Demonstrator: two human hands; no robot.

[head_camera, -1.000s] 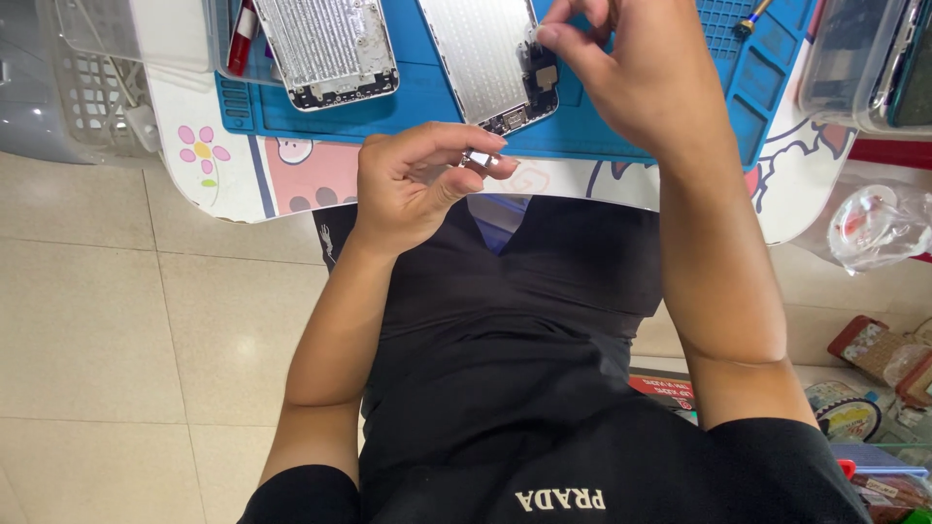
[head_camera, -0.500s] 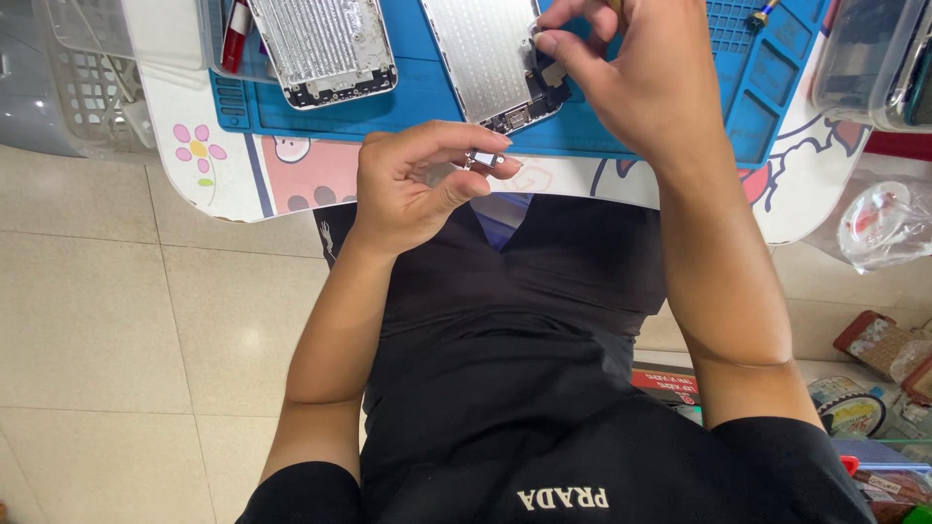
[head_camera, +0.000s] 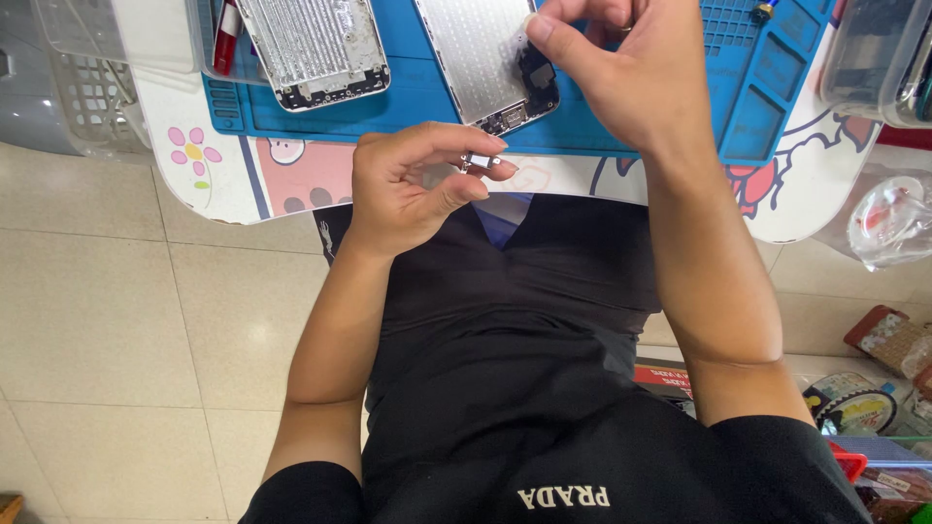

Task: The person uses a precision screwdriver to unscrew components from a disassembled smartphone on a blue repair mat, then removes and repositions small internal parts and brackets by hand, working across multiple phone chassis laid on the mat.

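Blue repair mat (head_camera: 602, 126) is carrying two opened phone housings. Your left hand (head_camera: 413, 184) is pinching a small metal part (head_camera: 480, 161) above the table edge (head_camera: 291, 184). Your right hand (head_camera: 621, 73) is pinching something at the nearer phone housing (head_camera: 476, 58), covering its corner. Second housing (head_camera: 316, 49) and a red tool (head_camera: 226, 39) are lying just beside.

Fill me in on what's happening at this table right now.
A person is working on opened phone housings on a blue repair mat. The left hand pinches a small metal part just off the table edge. The right hand presses its fingers onto the nearer phone shell. A second phone shell lies untouched alongside.
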